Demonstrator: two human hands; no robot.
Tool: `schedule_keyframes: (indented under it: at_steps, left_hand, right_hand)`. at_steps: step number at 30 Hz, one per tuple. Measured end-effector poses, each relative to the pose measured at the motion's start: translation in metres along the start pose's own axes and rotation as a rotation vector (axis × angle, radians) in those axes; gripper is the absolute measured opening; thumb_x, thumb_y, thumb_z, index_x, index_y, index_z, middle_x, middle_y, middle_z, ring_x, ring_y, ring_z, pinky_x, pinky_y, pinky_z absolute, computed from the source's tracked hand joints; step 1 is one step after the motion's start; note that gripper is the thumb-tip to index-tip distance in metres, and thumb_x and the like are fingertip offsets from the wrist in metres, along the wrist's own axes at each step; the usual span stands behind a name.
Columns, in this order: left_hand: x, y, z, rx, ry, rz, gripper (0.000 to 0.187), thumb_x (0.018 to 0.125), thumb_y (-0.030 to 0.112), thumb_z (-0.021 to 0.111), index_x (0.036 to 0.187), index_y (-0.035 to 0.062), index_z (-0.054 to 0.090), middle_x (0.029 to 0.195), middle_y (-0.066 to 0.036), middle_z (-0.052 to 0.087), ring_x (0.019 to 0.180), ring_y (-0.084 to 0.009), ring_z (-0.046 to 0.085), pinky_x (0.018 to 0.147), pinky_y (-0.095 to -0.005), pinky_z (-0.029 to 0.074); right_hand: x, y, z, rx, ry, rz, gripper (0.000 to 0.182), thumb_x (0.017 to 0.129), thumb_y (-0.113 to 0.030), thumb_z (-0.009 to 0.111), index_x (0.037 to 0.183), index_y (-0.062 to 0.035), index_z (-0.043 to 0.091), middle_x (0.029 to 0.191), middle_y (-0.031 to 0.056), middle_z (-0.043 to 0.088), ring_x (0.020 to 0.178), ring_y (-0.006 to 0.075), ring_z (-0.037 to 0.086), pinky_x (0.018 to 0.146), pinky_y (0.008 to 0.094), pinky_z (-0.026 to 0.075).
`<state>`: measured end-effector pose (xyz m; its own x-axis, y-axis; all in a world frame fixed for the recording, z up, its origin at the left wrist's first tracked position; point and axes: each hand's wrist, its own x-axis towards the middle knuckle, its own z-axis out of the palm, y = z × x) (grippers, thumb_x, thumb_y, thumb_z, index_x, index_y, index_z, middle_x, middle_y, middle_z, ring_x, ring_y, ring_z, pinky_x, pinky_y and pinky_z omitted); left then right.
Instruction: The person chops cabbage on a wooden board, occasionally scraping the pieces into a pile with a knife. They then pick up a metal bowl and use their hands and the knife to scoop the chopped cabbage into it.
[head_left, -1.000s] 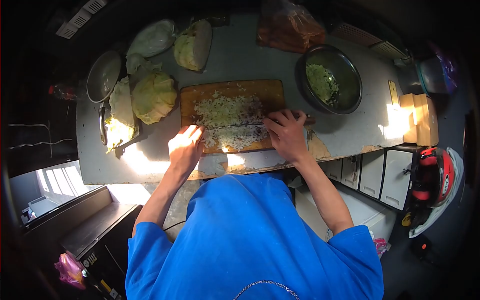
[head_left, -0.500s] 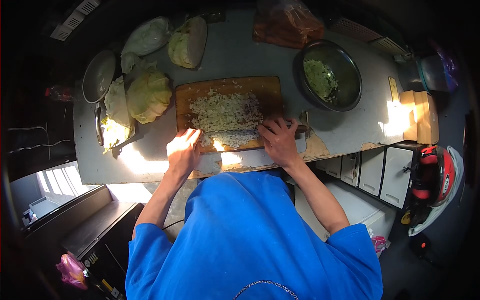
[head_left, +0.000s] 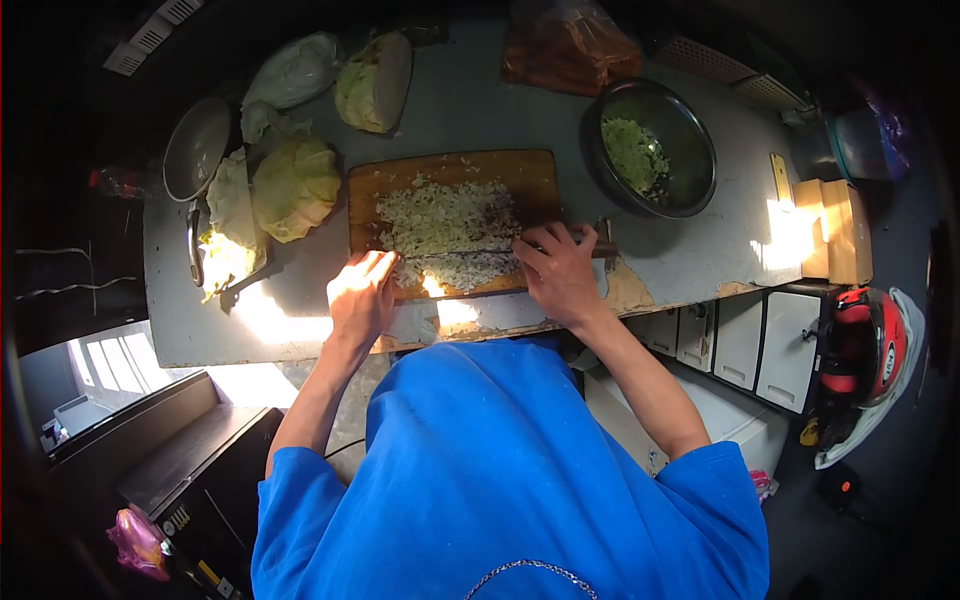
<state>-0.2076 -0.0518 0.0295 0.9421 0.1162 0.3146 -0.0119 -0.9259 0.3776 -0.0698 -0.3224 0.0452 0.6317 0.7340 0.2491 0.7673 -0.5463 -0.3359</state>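
Finely chopped cabbage covers the middle of a wooden cutting board. Across it, near the board's close edge, lies the thin dark blade of a knife. My right hand is closed around the knife where blade meets handle, and the dark handle sticks out to the right. At the other end, the closed fingers of my left hand press on the blade's tip, which they hide. Chopped bits lie on both sides of the blade.
A metal bowl with chopped cabbage stands right of the board. Leftward are cabbage leaves, a cut cabbage and a pan. A bag of orange-brown contents sits behind. Cardboard boxes stand at the right edge.
The knife has shifted slightly away from me over the chopped cabbage, with both hands still on it. The whole view has also moved a little.
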Motion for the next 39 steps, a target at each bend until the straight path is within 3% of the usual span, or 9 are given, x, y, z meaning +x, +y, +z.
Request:
schedule_keyframes:
  at_steps: [6,23,27,29,39]
  left_hand:
    - [0.001,-0.001,-0.005,0.058,-0.123,-0.012,0.033,0.075,0.0,0.067,0.108,0.0036,0.071,0.096,-0.01,0.07,0.086,-0.03,0.067,0.071,-0.039,0.056]
    - [-0.006,-0.012,0.01,0.075,-0.023,0.071,0.031,0.074,0.001,0.068,0.105,0.0058,0.071,0.091,-0.01,0.068,0.08,-0.0296,0.066,0.065,-0.0398,0.055]
    - [0.005,-0.018,0.008,0.019,0.039,0.106,0.022,0.08,0.001,0.071,0.101,0.0073,0.074,0.085,-0.008,0.068,0.071,-0.029,0.066,0.063,-0.0388,0.054]
    - [0.015,-0.007,-0.003,-0.017,-0.066,0.036,0.033,0.068,-0.003,0.068,0.101,0.0032,0.07,0.085,-0.011,0.063,0.074,-0.0316,0.065,0.062,-0.0395,0.054]
    - [-0.008,-0.002,0.004,0.03,-0.023,-0.004,0.028,0.077,0.002,0.069,0.104,0.0061,0.072,0.092,-0.009,0.069,0.083,-0.0293,0.067,0.069,-0.038,0.056]
  right_hand:
    - [-0.013,-0.002,0.019,0.028,0.059,0.024,0.023,0.081,-0.007,0.071,0.103,-0.0138,0.07,0.105,-0.0005,0.066,0.107,0.022,0.059,0.096,0.0555,0.032]
    - [-0.022,0.0,0.033,-0.026,0.1,0.0,0.027,0.079,-0.009,0.069,0.106,-0.0128,0.07,0.109,-0.0003,0.065,0.107,0.0226,0.058,0.096,0.0578,0.032]
    - [-0.005,0.013,0.022,0.081,-0.021,0.062,0.021,0.083,-0.01,0.068,0.103,-0.0146,0.072,0.108,-0.0014,0.066,0.108,0.0226,0.059,0.097,0.0588,0.033]
    - [0.001,0.017,0.015,0.122,-0.066,0.1,0.019,0.083,-0.01,0.068,0.101,-0.015,0.072,0.107,-0.0016,0.067,0.108,0.0225,0.059,0.097,0.0591,0.033]
    - [-0.007,0.002,0.014,0.011,0.04,-0.019,0.016,0.085,-0.008,0.071,0.1,-0.0147,0.071,0.103,0.0,0.066,0.105,0.0228,0.06,0.097,0.0565,0.033]
